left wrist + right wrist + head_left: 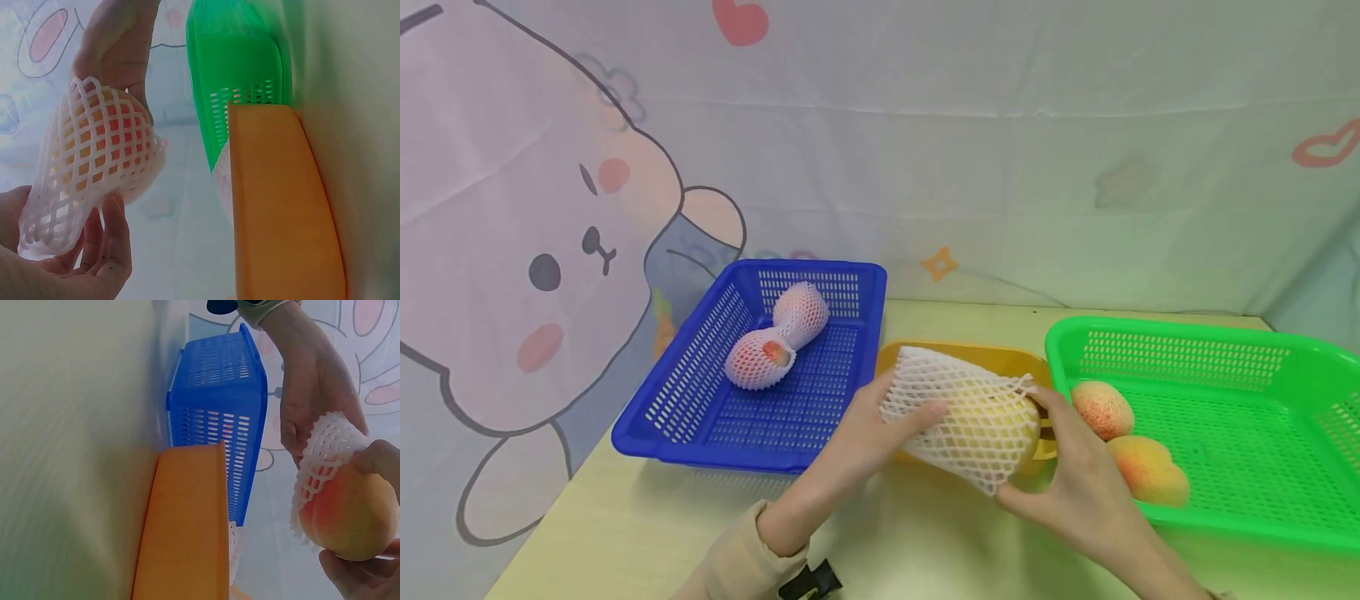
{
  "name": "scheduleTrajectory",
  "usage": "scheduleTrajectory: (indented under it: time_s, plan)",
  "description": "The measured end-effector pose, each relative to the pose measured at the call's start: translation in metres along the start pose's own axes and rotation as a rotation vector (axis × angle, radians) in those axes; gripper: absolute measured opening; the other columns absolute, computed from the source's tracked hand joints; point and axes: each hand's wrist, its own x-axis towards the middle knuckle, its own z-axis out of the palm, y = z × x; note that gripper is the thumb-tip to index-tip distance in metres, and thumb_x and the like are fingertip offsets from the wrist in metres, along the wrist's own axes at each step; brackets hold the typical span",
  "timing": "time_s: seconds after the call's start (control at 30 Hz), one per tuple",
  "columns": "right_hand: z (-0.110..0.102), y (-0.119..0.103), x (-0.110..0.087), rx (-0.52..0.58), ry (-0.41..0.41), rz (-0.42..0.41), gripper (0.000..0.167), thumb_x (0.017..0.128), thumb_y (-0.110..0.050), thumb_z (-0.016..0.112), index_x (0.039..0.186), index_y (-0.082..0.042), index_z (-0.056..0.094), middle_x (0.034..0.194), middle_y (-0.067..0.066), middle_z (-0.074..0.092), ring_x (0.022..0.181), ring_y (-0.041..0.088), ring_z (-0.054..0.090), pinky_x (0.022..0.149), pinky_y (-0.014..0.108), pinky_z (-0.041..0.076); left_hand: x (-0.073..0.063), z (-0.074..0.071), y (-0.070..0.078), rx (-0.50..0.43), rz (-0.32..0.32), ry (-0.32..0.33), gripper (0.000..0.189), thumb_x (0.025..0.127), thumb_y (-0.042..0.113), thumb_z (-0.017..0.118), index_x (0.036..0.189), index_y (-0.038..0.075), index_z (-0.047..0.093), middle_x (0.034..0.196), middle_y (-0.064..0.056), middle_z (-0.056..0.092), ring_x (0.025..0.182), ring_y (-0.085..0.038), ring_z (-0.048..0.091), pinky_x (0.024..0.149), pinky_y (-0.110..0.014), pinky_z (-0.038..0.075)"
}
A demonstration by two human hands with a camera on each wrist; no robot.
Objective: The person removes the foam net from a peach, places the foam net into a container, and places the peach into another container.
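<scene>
A yellow-red peach (pixel 353 515) sits partly inside a white foam net sleeve (pixel 925 379), held up above the front of an orange basket (pixel 985 354). My left hand (pixel 872 425) grips the sleeve's loose end, its thumb lying over the mesh. At the other end my right hand (pixel 1086 479) holds the peach and the sleeve's open rim between thumb and fingers. In the right wrist view the mesh covers only one side of the peach, and the rest is bare.
On the left, a blue basket (pixel 748 458) contains two netted peaches (pixel 760 360). The green basket (pixel 1240 329) on the right holds two bare peaches (pixel 1150 471). A printed cloth (pixel 1000 167) hangs behind the table (pixel 647 517). White mesh (pixel 234 550) shows at the orange basket's rim.
</scene>
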Motion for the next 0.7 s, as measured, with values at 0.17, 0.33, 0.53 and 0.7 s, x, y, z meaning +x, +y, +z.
scheduleTrajectory:
  time_s: [0.17,0.33,0.53,0.7]
  plan:
    - [-0.002,0.002,0.001,0.014,-0.013,0.0,0.086,0.055,-0.011,0.086,0.13,-0.003,0.045,0.119,0.001,0.057,0.095,0.015,0.06,0.077,0.028,0.054,0.0,0.0,0.0,-0.013,0.001,-0.005,0.039,0.091,0.031,0.064,0.127,0.02,0.055,0.115,-0.006,0.067,0.097,-0.015,0.065,0.089,-0.032,0.051]
    - [-0.004,0.004,0.002,0.017,-0.02,0.002,0.088,0.056,-0.01,0.086,0.133,-0.005,0.044,0.121,0.0,0.056,0.095,0.015,0.061,0.078,0.025,0.054,0.0,-0.001,0.001,-0.005,0.003,0.007,0.037,0.092,0.03,0.064,0.127,0.019,0.057,0.118,-0.004,0.067,0.101,-0.015,0.064,0.091,-0.031,0.051]
    - [-0.007,0.005,0.003,0.027,-0.022,-0.025,0.086,0.056,-0.01,0.085,0.132,-0.007,0.045,0.122,-0.001,0.056,0.096,0.014,0.06,0.081,0.009,0.047,0.0,-0.003,0.001,-0.016,-0.001,0.016,0.035,0.092,0.03,0.064,0.123,0.016,0.06,0.116,-0.006,0.068,0.099,-0.014,0.065,0.09,-0.031,0.051]
    - [-0.011,0.008,0.005,0.026,-0.014,-0.033,0.087,0.055,-0.011,0.088,0.132,-0.009,0.046,0.121,-0.002,0.057,0.096,0.009,0.059,0.079,0.01,0.048,0.001,-0.005,0.001,-0.037,-0.01,0.033,0.03,0.092,0.026,0.063,0.12,0.014,0.063,0.113,-0.008,0.069,0.093,-0.013,0.067,0.085,-0.03,0.053]
